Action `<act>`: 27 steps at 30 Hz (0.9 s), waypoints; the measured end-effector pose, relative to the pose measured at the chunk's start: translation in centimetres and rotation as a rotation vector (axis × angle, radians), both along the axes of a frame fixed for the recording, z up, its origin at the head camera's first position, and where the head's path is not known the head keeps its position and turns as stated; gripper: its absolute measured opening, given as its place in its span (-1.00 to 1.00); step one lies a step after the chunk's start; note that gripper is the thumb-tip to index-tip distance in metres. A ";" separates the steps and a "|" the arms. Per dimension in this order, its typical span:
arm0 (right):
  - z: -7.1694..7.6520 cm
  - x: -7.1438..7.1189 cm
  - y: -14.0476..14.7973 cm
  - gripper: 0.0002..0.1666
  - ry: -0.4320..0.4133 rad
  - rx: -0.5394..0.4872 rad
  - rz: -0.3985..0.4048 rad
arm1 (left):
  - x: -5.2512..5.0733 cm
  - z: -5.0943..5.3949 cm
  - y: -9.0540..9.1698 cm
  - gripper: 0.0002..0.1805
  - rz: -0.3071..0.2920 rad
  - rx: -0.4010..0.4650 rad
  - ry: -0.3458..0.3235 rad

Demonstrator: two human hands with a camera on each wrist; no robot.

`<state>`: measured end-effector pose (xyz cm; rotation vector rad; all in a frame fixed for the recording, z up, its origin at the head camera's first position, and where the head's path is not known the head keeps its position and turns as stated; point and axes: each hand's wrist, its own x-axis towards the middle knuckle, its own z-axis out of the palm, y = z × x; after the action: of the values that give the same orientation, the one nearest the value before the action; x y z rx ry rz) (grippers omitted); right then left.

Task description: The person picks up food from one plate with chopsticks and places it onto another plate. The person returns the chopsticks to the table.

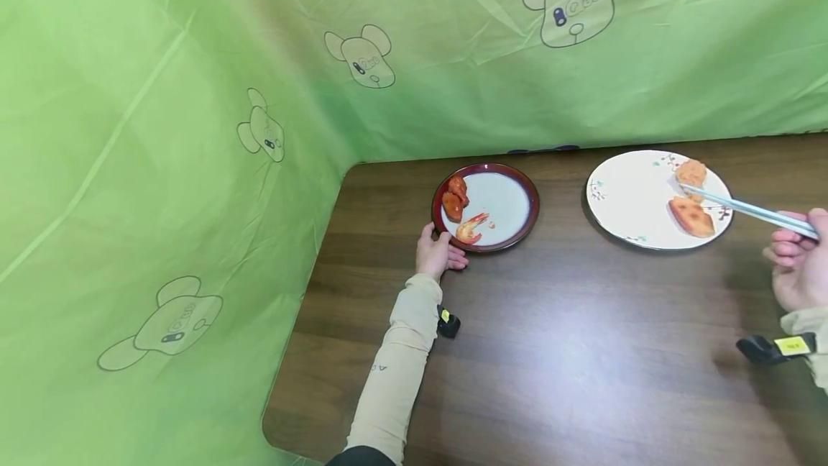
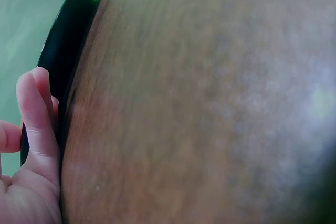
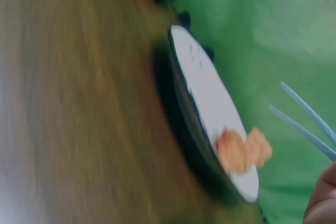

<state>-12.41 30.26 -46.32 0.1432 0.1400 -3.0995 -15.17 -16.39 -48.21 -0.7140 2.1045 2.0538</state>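
My left hand holds the near-left rim of a round plate with a dark red-brown border. In the left wrist view, the fingers lie along the plate's dark outer side. On this plate are a shrimp and reddish-brown pieces of food. My right hand grips pale blue chopsticks. Their tips stand apart above a white oval plate, which bears a crumbly fried piece and a flatter browned piece. The right wrist view shows the tips clear of the food.
Both plates stand on a dark wooden table, near its back edge. Green cloth printed with bear heads hangs behind and along the left. Each wrist wears a black strap.
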 end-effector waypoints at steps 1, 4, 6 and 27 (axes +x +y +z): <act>0.5 -0.1 -0.5 -0.40 -0.032 0.043 0.008 | 0.0 0.1 0.0 -0.35 0.001 -0.002 -0.002; 1.7 -0.5 -2.2 -0.39 -0.086 0.141 0.047 | 0.0 0.2 0.0 -0.36 0.004 -0.003 -0.002; 2.2 -0.8 -3.4 -0.43 -0.086 0.167 0.101 | 0.0 0.2 0.0 -0.36 0.003 -0.007 -0.002; 4.1 -5.1 -21.8 -0.57 -0.152 0.759 0.421 | -0.2 0.2 0.1 -0.35 -0.001 0.013 0.008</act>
<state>-17.47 8.41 -42.26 0.3128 1.1576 -2.4491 -15.34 -16.33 -47.99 -0.7038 2.0932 2.0709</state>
